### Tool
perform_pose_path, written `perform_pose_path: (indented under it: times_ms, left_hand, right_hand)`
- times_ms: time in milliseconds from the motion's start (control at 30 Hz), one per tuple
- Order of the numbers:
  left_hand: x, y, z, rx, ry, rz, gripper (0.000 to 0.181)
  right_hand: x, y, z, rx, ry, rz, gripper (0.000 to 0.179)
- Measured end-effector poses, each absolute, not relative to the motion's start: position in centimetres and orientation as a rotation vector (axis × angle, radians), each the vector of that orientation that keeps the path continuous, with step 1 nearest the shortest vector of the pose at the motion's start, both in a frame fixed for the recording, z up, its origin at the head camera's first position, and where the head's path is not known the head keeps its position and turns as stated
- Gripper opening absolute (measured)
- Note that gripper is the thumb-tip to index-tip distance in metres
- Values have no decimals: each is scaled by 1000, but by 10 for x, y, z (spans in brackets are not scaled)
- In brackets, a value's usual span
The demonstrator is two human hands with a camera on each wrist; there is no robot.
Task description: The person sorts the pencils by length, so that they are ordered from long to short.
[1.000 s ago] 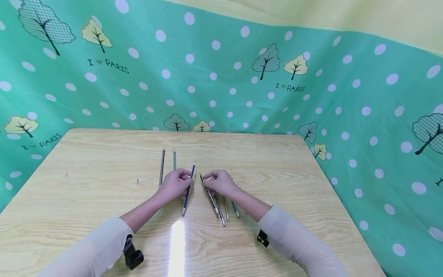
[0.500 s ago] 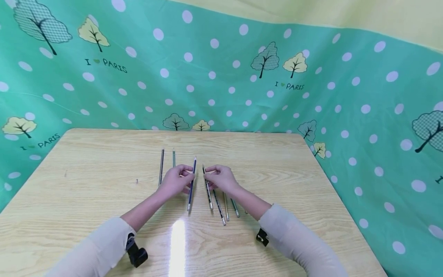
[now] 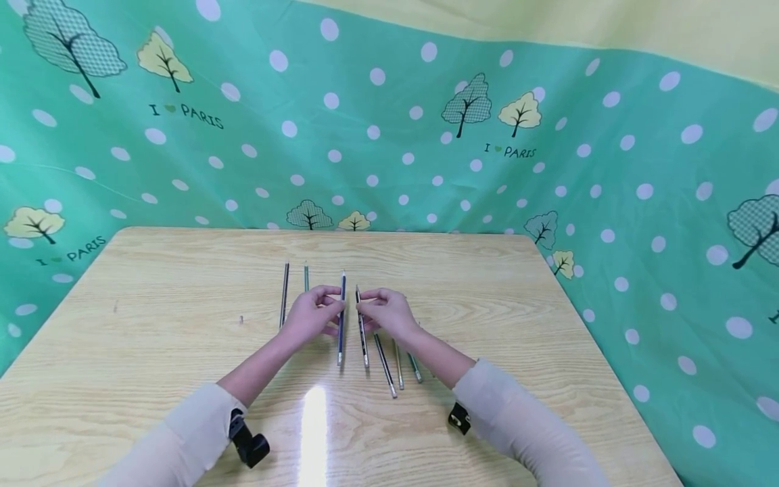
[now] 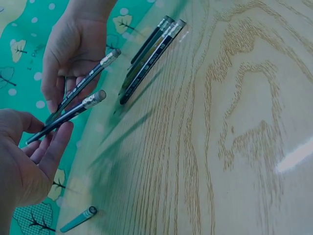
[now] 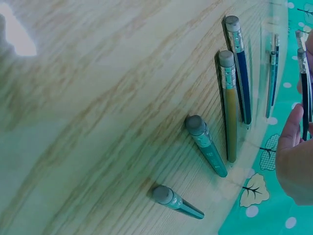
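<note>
My left hand pinches a dark blue pencil between thumb and fingers, point away from me and eraser end towards me. Close on its right, my right hand pinches a black patterned pencil the same way. The two pencils stand nearly side by side with a narrow gap, held above the table. Left of the left hand lie a dark pencil and a green pencil. Beneath and beside the right hand lie another black pencil, a yellow pencil and two green pencils, one nearer the yellow.
The wooden table carries a bright light streak in front of the hands. A tiny dark bit lies left of the pencils. A green dotted curtain hangs behind the table and along its sides.
Both hands have moved the held pencils slightly away from me. The eraser ends have swung inward and closer together, so the pencils now run nearly parallel. The pencils on the table lie unchanged.
</note>
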State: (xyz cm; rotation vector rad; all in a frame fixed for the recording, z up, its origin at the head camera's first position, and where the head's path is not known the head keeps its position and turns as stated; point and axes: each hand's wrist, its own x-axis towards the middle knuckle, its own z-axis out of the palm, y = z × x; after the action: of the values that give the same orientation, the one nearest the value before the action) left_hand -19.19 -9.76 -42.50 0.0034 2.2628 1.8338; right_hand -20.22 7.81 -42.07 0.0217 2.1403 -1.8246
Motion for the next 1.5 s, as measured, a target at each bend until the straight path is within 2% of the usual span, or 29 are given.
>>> perform_pose_path:
  times_ms: [433,900,1200,1500]
  left_hand:
    - [-193,-95,-425,-2,2269,1847,43]
    - [-194,-95,-424,-38,2226,1917,42]
    - [-195,-94,-425,-46,2202,1953,41]
    - [-192,-92,-421,-38,2188,1957,41]
  right_hand:
    - [-204,75,-418,18,2133,-1882,30]
    - [-206,77,-412,8,2095,-1903,35]
    - [-193,75,-382,3,2109,-1894,35]
    - [-192,75,-382,10,2100,-1919,36]
